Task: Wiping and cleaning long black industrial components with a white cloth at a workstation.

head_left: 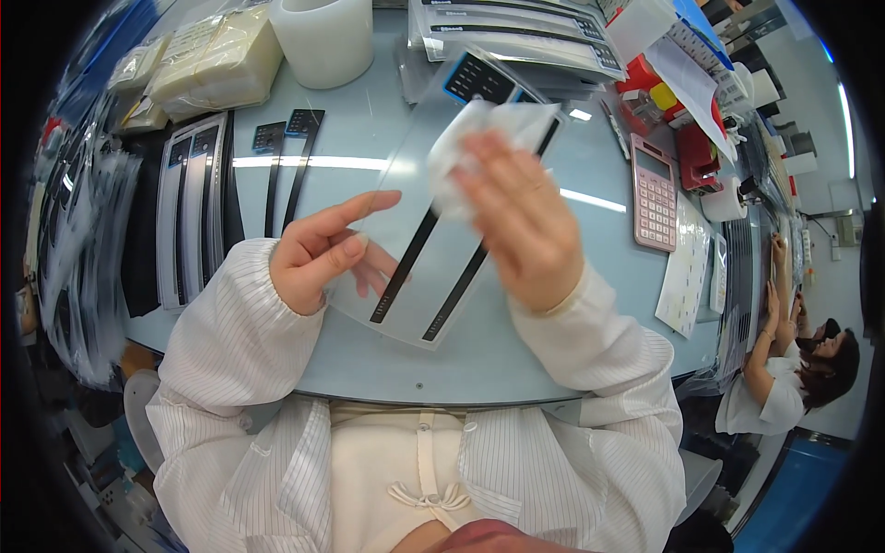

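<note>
A clear plastic sheet (426, 293) with two black strips and dark printed panels at its far end slants across the middle of the table. Its left edge is in my left hand (318, 253), thumb on top and some fingers showing through from beneath, the index finger stretched out. My right hand (530, 226), smeared by motion, presses a white wiping cloth (449, 157) on the upper part of the sheet. The cloth hides part of the printed panels. Two narrow black strips with printed heads (297, 157) lie beyond my left hand.
Stacked printed sheets lie at the left (192, 212) and far side (516, 32). A white roll (323, 41) stands beside wrapped packs (217, 64). On the right are a pink calculator (654, 194), a pen (612, 124) and a paper label sheet (684, 276). Another person (793, 369) sits farther right.
</note>
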The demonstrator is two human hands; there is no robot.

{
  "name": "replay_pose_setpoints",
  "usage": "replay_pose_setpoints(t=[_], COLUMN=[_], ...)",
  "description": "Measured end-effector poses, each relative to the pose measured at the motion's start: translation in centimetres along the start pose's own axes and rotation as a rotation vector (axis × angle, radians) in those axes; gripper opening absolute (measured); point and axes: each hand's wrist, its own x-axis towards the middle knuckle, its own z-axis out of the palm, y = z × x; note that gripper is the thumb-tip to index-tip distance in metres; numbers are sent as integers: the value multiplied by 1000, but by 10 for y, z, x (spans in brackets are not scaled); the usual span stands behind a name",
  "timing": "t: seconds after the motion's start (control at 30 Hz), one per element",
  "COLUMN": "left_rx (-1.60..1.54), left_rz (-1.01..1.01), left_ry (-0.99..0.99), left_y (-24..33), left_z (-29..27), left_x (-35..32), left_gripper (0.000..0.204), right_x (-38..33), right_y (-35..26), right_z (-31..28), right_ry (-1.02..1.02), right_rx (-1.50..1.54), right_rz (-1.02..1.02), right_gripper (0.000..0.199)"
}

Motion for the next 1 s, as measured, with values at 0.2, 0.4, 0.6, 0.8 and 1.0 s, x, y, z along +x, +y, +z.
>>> replay_pose_setpoints(t=[0.2, 0.4, 0.6, 0.8, 1.0], left_rx=[5, -49, -40, 43, 98], left_rz=[45, 35, -9, -68, -85], left_ry=[-26, 175, 14, -140, -98], left_y=[1, -5, -1, 5, -14], left_z=[-1, 2, -3, 8, 1], left_x=[1, 4, 2, 6, -3], left_gripper=[48, 49, 49, 44, 43], right_x=[-7, -5, -3, -8, 1], right_y=[6, -37, 1, 9, -30], right_z=[4, 10, 3, 3, 5], right_ry=[215, -119, 14, 256, -164], right_rx=[5, 133, 23, 22, 111], right_rz=[145, -124, -9, 151, -162], right_gripper=[38, 39, 35, 38, 41])
